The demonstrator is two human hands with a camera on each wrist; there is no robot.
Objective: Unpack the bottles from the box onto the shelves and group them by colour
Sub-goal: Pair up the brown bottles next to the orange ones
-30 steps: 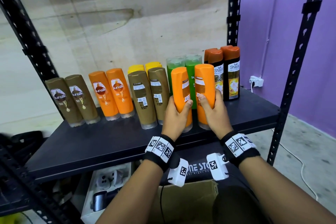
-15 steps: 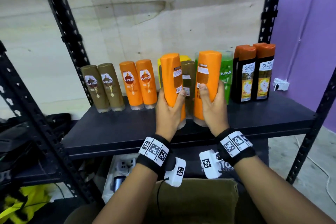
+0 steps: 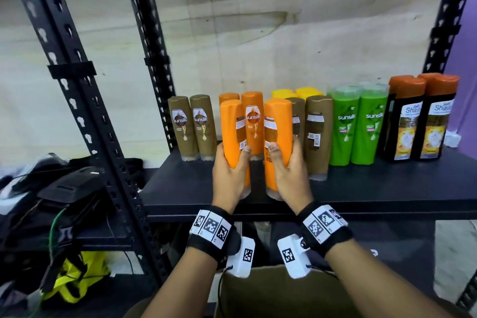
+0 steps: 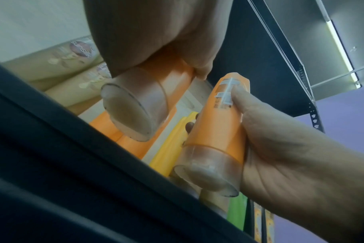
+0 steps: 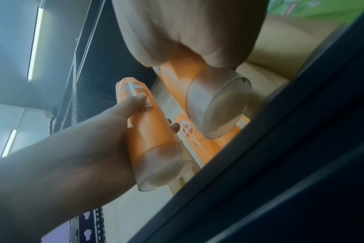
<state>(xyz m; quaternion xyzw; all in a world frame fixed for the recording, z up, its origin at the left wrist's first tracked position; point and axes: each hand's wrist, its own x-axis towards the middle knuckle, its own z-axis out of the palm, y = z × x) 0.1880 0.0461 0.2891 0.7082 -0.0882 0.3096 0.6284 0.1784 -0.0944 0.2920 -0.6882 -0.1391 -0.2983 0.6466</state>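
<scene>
My left hand (image 3: 229, 173) grips one orange bottle (image 3: 233, 131) and my right hand (image 3: 289, 175) grips another orange bottle (image 3: 277, 124). Both are upright, cap down, back labels toward me, low over the front of the black shelf (image 3: 361, 188). They stand side by side just in front of two orange bottles (image 3: 254, 121) at the back. The left wrist view shows my bottle's clear cap (image 4: 131, 111) and the other held bottle (image 4: 216, 131). In the right wrist view the right hand's bottle (image 5: 214, 102) and the left hand's bottle (image 5: 150, 131) appear.
Along the shelf stand two brown bottles (image 3: 192, 126) at the left, then brown bottles (image 3: 316, 134) with yellow ones (image 3: 284, 93) behind, green bottles (image 3: 356, 126) and black bottles with orange caps (image 3: 420, 121). An open cardboard box (image 3: 271, 292) is below my wrists. Black uprights (image 3: 85, 116) flank the shelf.
Both hands carried their orange bottles leftward along the shelf, from in front of the green bottles to in front of the standing orange ones. The grips are unchanged.
</scene>
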